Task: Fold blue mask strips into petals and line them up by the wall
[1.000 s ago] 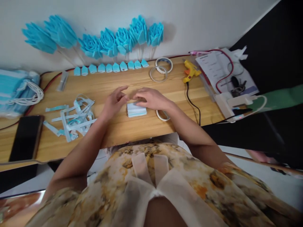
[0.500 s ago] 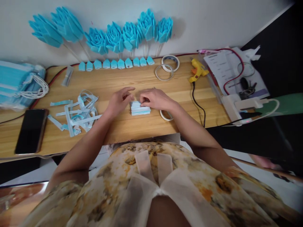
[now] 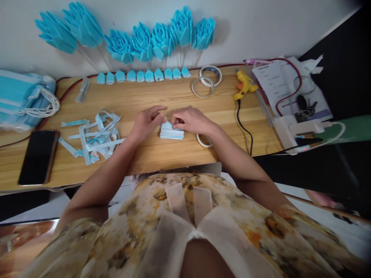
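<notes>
A small stack of folded light-blue mask pieces lies on the wooden desk in front of me. My left hand rests at the stack's left edge, fingers curled, fingertips pinching its top corner. My right hand lies over the stack's right side, fingers bent and pinching the top piece. A roll of tape lies partly hidden under my right wrist.
A pile of cut mask strips and a phone lie left, with a stack of masks beyond. Blue flowers and folded petals line the wall. Tape rolls, a glue gun and papers lie right.
Both hands have closed in on the stack, and the fingertips now pinch its top piece. The view has shifted slightly.
</notes>
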Tool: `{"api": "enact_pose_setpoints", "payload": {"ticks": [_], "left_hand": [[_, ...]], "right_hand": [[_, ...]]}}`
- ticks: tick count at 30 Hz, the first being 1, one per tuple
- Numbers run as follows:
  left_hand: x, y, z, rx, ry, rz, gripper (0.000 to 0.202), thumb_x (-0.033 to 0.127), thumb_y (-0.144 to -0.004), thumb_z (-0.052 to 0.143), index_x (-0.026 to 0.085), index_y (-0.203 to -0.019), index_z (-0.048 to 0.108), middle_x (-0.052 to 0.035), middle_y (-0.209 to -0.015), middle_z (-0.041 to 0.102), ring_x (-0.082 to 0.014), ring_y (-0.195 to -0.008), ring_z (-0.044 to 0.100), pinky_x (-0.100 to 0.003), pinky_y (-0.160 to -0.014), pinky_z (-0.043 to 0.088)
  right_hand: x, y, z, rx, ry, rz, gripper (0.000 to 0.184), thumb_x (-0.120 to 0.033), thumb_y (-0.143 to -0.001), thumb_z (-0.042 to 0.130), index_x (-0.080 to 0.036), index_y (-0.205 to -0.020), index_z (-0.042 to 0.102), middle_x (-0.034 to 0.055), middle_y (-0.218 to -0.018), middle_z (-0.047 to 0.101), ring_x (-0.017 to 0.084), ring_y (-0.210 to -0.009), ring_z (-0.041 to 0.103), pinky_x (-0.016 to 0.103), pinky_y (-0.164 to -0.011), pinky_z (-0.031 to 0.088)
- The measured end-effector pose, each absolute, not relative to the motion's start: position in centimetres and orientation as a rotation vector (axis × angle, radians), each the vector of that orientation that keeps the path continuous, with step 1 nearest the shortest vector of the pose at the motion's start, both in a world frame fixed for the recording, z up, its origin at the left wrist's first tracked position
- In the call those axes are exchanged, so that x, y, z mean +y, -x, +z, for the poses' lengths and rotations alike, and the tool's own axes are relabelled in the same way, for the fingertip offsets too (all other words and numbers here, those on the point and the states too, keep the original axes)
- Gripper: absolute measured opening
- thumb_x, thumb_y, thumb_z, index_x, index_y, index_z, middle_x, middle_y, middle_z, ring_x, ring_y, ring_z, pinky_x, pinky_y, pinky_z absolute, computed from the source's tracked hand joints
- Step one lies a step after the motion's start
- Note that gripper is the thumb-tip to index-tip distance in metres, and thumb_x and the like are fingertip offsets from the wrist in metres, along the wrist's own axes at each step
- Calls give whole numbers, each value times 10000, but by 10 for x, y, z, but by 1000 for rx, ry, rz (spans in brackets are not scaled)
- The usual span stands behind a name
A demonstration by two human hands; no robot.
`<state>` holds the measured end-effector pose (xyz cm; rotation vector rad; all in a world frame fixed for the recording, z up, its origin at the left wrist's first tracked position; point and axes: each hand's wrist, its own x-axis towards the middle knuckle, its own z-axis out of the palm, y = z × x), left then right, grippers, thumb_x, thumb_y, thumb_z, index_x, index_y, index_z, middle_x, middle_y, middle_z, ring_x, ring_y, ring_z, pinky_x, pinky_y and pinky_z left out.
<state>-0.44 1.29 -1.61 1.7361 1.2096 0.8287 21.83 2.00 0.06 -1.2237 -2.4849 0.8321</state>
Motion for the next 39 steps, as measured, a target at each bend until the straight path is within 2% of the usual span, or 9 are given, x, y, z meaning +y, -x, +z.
{"api": "enact_pose_setpoints", "payload": {"ticks": [9, 14, 19, 21, 25, 30, 32, 35, 39], "left_hand": [[14, 6, -21, 1196, -1736, 863, 409, 352, -919, 561, 148, -1250, 687, -55, -829, 741, -155, -704, 655, -294, -702, 537], [14, 9, -20, 1178, -1766, 904, 469, 497, -967, 549, 153, -1253, 692, -68, -867, 729, -180, -760, 682, -308, -726, 543], [11, 6, -12, 1137, -1753, 885, 541, 574, -909, 651, 162, -1256, 703, -66, -857, 733, -206, -786, 680, -300, -684, 532], [9, 4, -10, 1128, -1730, 858, 513, 541, -841, 740, 166, -1191, 725, -55, -853, 741, -201, -767, 675, -285, -655, 523], [6, 2, -8, 1191, -1668, 818, 331, 479, -801, 760, 152, -855, 752, -43, -791, 749, -180, -713, 659, -257, -609, 499], [7, 3, -6, 1205, -1590, 866, 296, 435, -811, 749, 139, -811, 748, -55, -783, 760, -178, -709, 669, -248, -610, 501], [7, 2, -6, 1193, -1579, 884, 320, 458, -804, 753, 138, -814, 746, -54, -774, 754, -170, -688, 659, -245, -600, 492], [6, 0, -4, 1165, -1563, 864, 368, 506, -768, 766, 140, -774, 733, -43, -729, 731, -146, -632, 616, -234, -565, 462], [2, -2, -1, 1168, -1582, 778, 426, 527, -722, 782, 152, -594, 625, -9, -572, 608, -102, -511, 496, -219, -477, 353]], "right_hand": [[19, -219, 6, -2487, 1098, 788, 123, -171, -811, 587, -196, -848, 701, 29, -915, 713, 174, -844, 584, 286, -736, 334], [18, -219, 9, -2344, 1106, 932, 112, -232, -816, 610, -197, -896, 680, -4, -836, 693, 139, -727, 555, 275, -707, 349], [14, -214, 9, -2124, 1063, 1032, 153, -282, -834, 631, -189, -952, 657, -4, -829, 678, 128, -719, 542, 276, -709, 389], [14, -213, 7, -2046, 1033, 1054, 180, -312, -855, 629, -183, -979, 653, 4, -852, 673, 127, -734, 548, 273, -704, 404], [16, -214, 5, -1921, 1021, 1084, 299, -426, -915, 608, -183, -1084, 650, 12, -881, 651, 133, -758, 564, 272, -697, 428], [16, -216, 9, -1818, 1002, 1172, 491, -597, -950, 541, -183, -1170, 685, 24, -912, 653, 145, -781, 572, 279, -693, 432], [15, -215, 9, -1818, 984, 1211, 502, -615, -900, 613, -171, -1113, 709, 17, -878, 650, 137, -759, 557, 272, -682, 424], [15, -213, 5, -1835, 1014, 1136, 374, -537, -863, 692, -168, -914, 703, -12, -760, 614, 112, -680, 498, 261, -643, 387], [18, -211, -1, -1749, 986, 1010, 276, -446, -907, 646, -184, -822, 630, -29, -718, 583, 98, -630, 463, 250, -604, 358]]}}
